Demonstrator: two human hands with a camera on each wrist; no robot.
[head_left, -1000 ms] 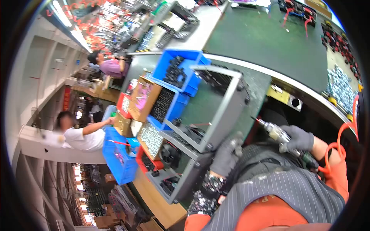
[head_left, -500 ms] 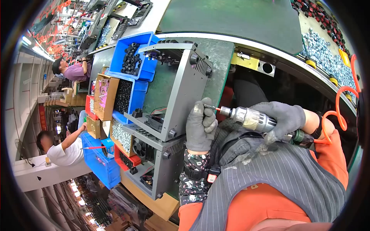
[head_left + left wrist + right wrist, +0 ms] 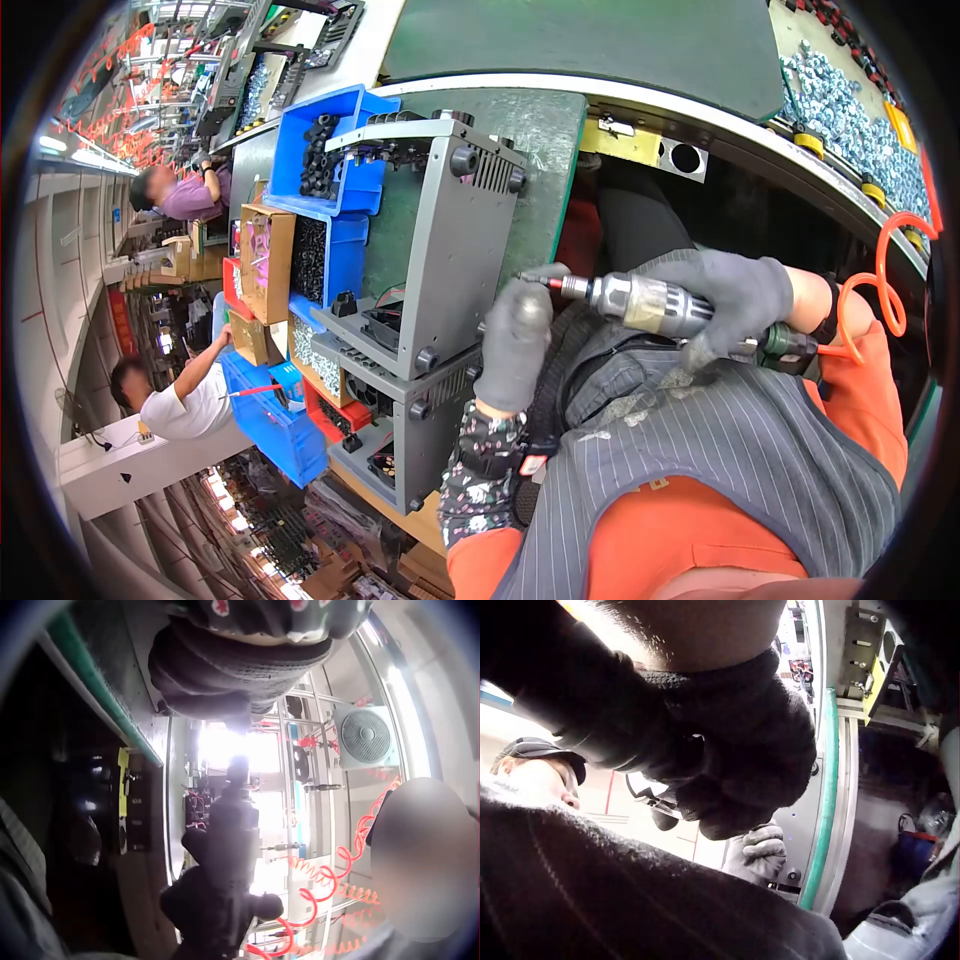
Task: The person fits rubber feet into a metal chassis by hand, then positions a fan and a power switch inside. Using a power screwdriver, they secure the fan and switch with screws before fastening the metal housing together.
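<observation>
Centre right, the right hand [image 3: 735,295] grips an air screwdriver [image 3: 640,300]; the left hand [image 3: 513,345], perhaps pinching its bit, sits beside the grey chassis [image 3: 450,260].

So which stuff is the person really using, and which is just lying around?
In use: the driver, gripped in the right hand; the left hand at its tip; the grey case it points at.
Lying about: the blue bins of black parts, the cardboard box, the pile of silver parts, the second case.
</observation>
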